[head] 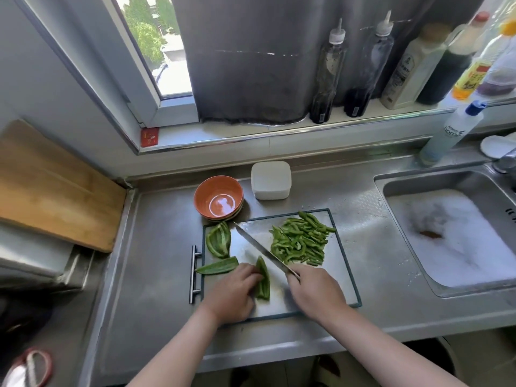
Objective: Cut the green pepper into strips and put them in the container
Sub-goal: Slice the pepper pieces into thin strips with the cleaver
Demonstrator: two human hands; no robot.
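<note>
While left fingers (251,270) pinch a pepper piece (263,286), right fingers (293,275) grip the knife (259,247); bottle labels (403,71) illegible.

Strips (301,241) on board (344,263), bowl (218,201) behind.

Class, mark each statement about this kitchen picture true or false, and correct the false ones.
1. The right hand grips the knife. True.
2. The cut strips lie in the white container. False: they lie piled on the cutting board, right of the knife.
3. The left hand holds a pepper piece on the cutting board. True.
4. The white container stands on the cutting board. False: the white container stands on the counter, behind the cutting board.
</note>
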